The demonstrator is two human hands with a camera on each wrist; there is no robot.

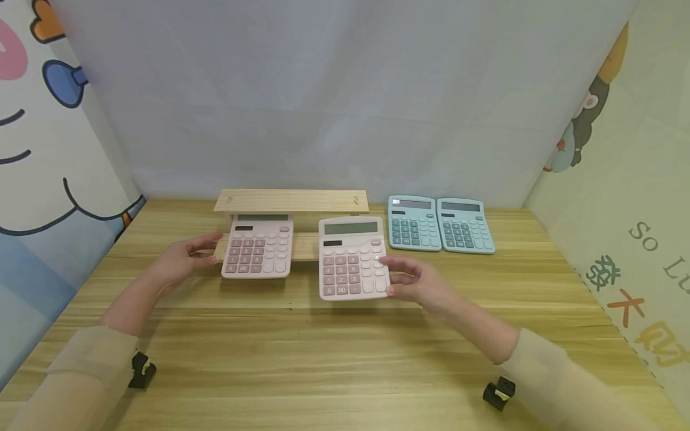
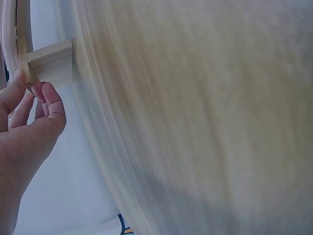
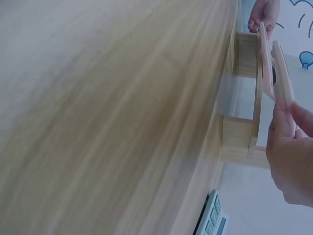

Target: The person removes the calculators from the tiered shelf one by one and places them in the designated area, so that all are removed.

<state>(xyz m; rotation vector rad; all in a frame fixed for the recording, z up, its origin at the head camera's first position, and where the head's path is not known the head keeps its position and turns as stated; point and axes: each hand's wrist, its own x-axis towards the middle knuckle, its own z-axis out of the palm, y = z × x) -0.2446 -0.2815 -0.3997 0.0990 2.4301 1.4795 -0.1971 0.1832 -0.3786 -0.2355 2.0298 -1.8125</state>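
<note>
A light wooden stand [image 1: 291,200] rises from the table, with a flat top board and a lower ledge. One pink calculator [image 1: 263,239] rests on the ledge at its left end, the top of its display just under the top board. My left hand [image 1: 175,266] pinches the stand's left end between thumb and fingers, beside that calculator; the left wrist view shows the grip on the board edge [image 2: 25,66]. A second pink calculator [image 1: 353,257] is gripped at its right edge by my right hand [image 1: 423,287]. The right wrist view shows this calculator [image 3: 282,73] raised off the ledge.
Two blue calculators [image 1: 414,224] lie side by side at the back right, beside the stand. Behind the wooden table [image 1: 323,365] hangs a pale cloth [image 1: 345,108]. Printed panels [image 1: 636,197] border both sides. A small black device [image 1: 142,370] is on each wrist.
</note>
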